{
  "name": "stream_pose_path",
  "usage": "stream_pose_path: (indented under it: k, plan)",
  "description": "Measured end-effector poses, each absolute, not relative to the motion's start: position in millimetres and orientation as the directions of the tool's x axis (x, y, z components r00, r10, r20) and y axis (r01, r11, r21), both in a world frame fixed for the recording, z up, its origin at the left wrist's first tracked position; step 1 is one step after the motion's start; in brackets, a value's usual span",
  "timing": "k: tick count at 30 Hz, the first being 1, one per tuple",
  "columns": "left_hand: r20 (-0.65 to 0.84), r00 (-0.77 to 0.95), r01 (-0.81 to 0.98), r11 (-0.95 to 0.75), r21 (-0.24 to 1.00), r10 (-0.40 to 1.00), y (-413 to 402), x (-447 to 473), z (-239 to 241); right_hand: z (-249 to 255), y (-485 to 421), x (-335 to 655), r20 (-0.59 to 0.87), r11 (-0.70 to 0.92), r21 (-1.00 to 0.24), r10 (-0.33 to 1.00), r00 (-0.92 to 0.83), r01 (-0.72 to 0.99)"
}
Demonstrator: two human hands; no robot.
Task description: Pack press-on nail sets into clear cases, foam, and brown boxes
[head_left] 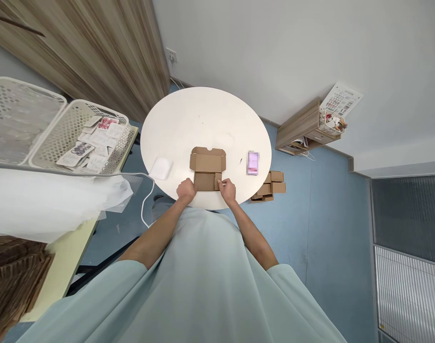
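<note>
A small brown cardboard box [206, 169] lies on the round white table [203, 119] near its front edge, its lid flap folded open away from me. My left hand [187, 189] is closed on the box's near left corner. My right hand [227, 189] pinches the right side flap of the box. Both hands touch the cardboard.
A white flat pad [161, 168] with a cable lies left of the box, and a pink phone [253, 163] lies to its right. Folded brown boxes [269, 186] are stacked on the blue floor. White baskets [92, 138] with packets stand on a side table at left.
</note>
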State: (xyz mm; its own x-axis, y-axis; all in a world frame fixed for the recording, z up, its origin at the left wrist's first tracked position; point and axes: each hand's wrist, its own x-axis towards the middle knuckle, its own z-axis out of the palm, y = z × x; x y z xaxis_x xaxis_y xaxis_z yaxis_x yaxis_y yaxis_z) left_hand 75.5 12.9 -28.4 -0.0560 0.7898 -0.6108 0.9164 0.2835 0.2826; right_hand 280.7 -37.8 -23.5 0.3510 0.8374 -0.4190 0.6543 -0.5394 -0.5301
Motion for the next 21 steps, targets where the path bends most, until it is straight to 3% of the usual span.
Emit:
stream_pose_path:
  k: [21]
  plan:
    - [-0.617,0.148,0.906,0.144,0.399,0.773,14,66,-23,-20,-18,284,-0.478,-0.539,-0.154,0.774,0.415,0.828]
